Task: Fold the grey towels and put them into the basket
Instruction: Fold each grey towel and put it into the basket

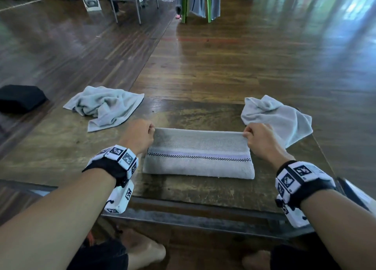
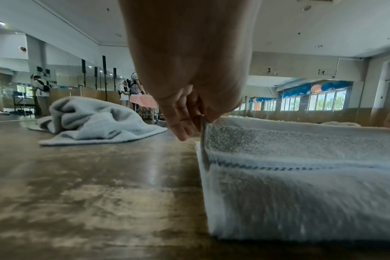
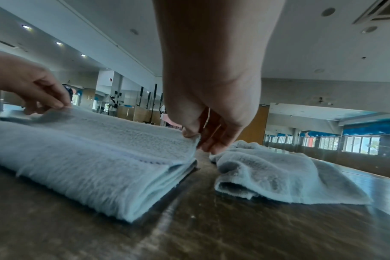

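A grey towel [image 1: 199, 156] with a checked stripe lies folded into a long band on the wooden table [image 1: 61, 147]. My left hand [image 1: 140, 135] pinches its far left corner, and my right hand [image 1: 258, 137] pinches its far right corner. The far edge is lifted slightly off the layers below. In the left wrist view the fingers [image 2: 185, 119] pinch the towel [image 2: 301, 176] at its corner. The right wrist view shows the thumb and fingers [image 3: 194, 133] holding the towel's [image 3: 89, 158] top layer. No basket is in view.
A crumpled grey towel [image 1: 103, 107] lies at the table's far left, another crumpled grey towel [image 1: 278, 119] at the far right, partly over the edge. A black bag [image 1: 20, 97] sits on the floor to the left. More towels hang on a green chair [image 1: 203, 3] far off.
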